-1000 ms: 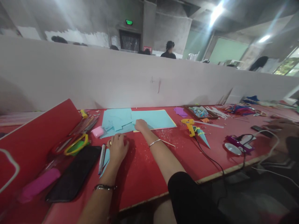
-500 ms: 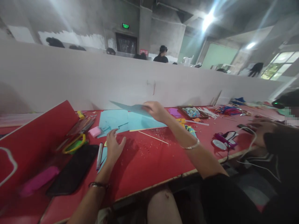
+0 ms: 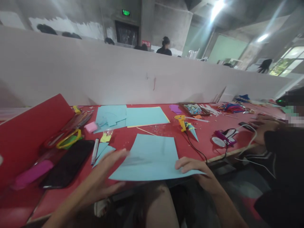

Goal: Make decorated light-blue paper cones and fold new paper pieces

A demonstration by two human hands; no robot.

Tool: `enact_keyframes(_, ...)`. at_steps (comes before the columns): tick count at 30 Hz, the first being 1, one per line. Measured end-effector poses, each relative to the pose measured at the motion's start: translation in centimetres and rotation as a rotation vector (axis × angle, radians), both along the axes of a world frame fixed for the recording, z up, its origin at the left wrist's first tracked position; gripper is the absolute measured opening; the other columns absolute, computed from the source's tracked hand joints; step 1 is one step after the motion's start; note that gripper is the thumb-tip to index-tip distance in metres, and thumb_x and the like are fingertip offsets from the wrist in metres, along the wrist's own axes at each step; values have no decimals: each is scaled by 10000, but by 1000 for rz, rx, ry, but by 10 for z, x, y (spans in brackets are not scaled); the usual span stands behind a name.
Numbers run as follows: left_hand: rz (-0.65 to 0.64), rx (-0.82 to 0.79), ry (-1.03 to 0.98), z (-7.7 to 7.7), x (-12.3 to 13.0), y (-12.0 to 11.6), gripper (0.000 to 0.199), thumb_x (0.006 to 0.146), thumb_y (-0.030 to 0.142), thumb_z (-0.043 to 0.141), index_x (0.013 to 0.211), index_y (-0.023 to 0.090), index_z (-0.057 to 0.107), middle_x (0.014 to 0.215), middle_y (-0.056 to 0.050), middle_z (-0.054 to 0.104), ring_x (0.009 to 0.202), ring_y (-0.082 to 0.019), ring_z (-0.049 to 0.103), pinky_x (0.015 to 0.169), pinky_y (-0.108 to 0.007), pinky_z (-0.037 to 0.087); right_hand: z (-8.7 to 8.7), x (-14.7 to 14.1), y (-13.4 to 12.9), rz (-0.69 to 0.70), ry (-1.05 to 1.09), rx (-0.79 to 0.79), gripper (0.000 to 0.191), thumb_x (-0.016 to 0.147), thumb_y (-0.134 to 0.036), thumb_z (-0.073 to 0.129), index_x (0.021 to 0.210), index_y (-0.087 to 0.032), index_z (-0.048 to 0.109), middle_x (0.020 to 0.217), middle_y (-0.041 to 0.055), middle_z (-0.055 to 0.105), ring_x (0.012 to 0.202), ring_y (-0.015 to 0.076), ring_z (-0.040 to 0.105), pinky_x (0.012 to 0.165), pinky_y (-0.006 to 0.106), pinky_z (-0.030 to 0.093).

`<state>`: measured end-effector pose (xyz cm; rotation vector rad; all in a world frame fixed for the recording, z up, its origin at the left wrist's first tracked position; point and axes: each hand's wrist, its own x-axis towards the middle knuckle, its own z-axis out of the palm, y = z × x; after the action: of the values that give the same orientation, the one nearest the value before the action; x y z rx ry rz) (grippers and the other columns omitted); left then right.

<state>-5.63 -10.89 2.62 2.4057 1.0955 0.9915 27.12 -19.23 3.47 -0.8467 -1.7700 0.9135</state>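
A light blue sheet of paper (image 3: pixel 154 155) slopes over the table's front edge, its near edge bent slightly and raised. My right hand (image 3: pixel 194 167) pinches the sheet's near right corner, fingers on top and the thumb hidden beneath. At the sheet's left side, my left hand (image 3: pixel 109 172) is open, fingers and thumb spread apart around the edge without a visible grip. Beyond the sheet lies a stack of blue paper (image 3: pixel 148 116) against the partition. Left of it are cut blue pieces (image 3: pixel 111 115).
A yellow hot glue gun (image 3: pixel 180 123) with a black cord stands by a blue paper cone (image 3: pixel 193 131). To the left lie a marker (image 3: pixel 95 152), a black phone (image 3: pixel 68 164) and yellow-handled scissors (image 3: pixel 68 141). A co-worker's arm (image 3: pixel 263 129) rests at right.
My right hand has brought the blue sheet from above the stack down to the table's front edge. My left hand has drawn back towards me, beside the sheet.
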Motion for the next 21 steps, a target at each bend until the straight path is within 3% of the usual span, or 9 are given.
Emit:
enact_keyframes(2,-180,-134,112,-8,-2,-19,418,696,300,565,1103,388,530,1110,-8,605,1023,-205,552,848,-325,472,-9,3,-5,64,99,-40,220,826,-379,441,920,-341,635,917,39,638,884,173,580,917,385,374)
enact_keyframes(5,-253,-298,160,-17,0,-38,347,722,275,546,1052,377,583,1074,-26,625,976,-201,577,825,-309,480,-15,5,-6,93,100,-125,250,820,-411,442,847,-280,653,821,46,648,802,165,587,913,393,372)
enact_keyframes(8,-231,-380,124,-22,8,-47,249,751,294,510,960,309,643,1007,-47,651,931,-195,594,807,-298,480,-22,0,4,-124,-118,-229,338,807,-456,436,770,-185,635,748,61,629,754,174,566,757,332,436)
enact_keyframes(10,-144,-394,102,-25,13,-51,230,759,336,489,882,254,665,951,-60,666,897,-209,601,789,-310,481,-31,-6,15,-331,-296,-251,312,800,-429,449,741,-162,600,723,50,609,680,159,535,650,285,424)
enact_keyframes(13,30,-429,83,-28,22,-56,310,772,417,437,789,197,656,843,-67,680,847,-239,603,743,-332,485,-46,-16,34,-530,-540,-183,308,798,-372,439,576,-163,489,586,14,522,580,133,457,572,247,356)
enact_keyframes(16,131,-491,69,-31,30,-55,373,764,480,414,718,169,615,743,-52,669,746,-236,607,677,-320,488,-54,-25,50,-602,-718,-121,297,800,-341,438,553,-176,432,543,-8,472,577,125,430,565,226,301)
enact_keyframes(19,301,-475,-2,-35,36,-48,434,736,492,458,987,149,546,945,-83,633,850,-240,592,716,-332,481,-53,-31,62,-633,-868,-137,257,800,-338,444,596,-182,464,561,-4,501,566,125,436,528,229,247)
enact_keyframes(21,435,-372,-76,-35,42,-43,631,712,476,502,1223,131,365,1145,-144,519,983,-257,543,775,-364,468,-52,-34,68,-666,-940,-155,248,813,-343,427,633,-184,493,590,8,536,567,131,458,519,241,231)
